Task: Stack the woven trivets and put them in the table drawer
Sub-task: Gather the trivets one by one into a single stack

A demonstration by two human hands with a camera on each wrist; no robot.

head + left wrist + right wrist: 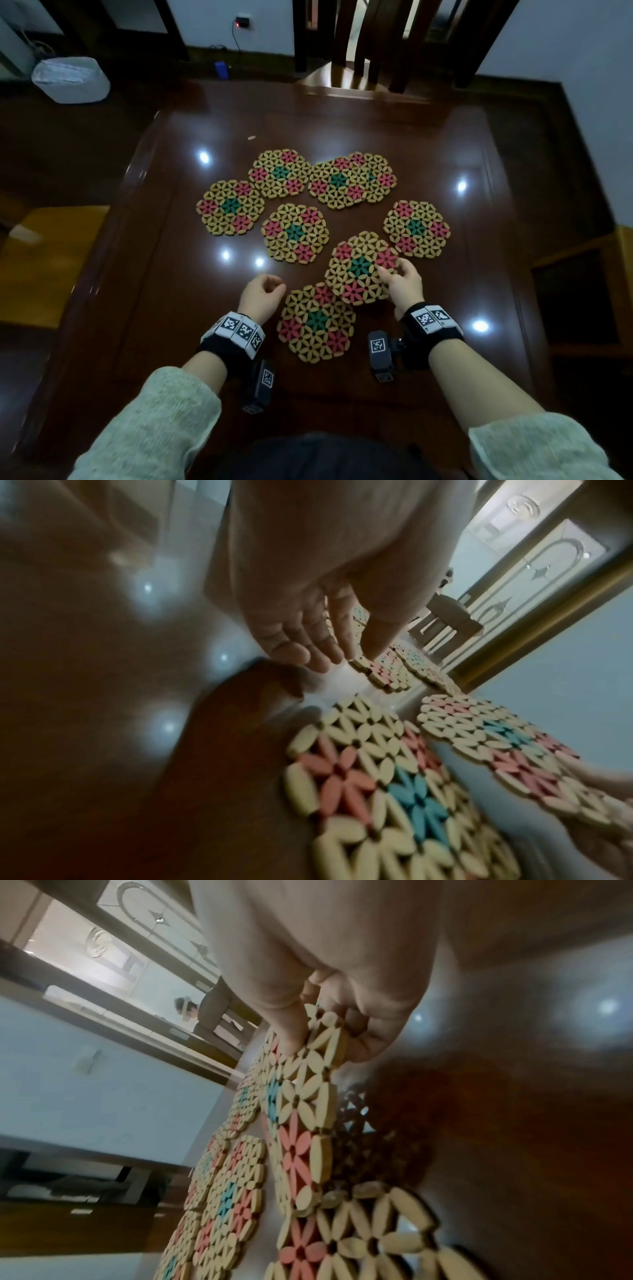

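Note:
Several hexagonal woven trivets with pink and green flowers lie spread on the dark glossy table [376, 130]. My right hand [402, 284] pinches the right edge of one trivet [359, 265], thumb on top and fingers beneath. In the right wrist view that trivet [301, 1096] is tilted up off the table, its low edge over the nearest trivet [369, 1240]. My left hand [265, 291] hovers just left of the nearest trivet [317, 322]; its fingers [318, 653] are loosely curved and hold nothing. No drawer shows in any view.
Other trivets lie at centre [295, 233], left [230, 207], back [279, 173] and right [416, 228]; two overlap at the back right [352, 181]. A dark chair [359, 68] stands at the far edge. A white bag [70, 80] sits on the floor.

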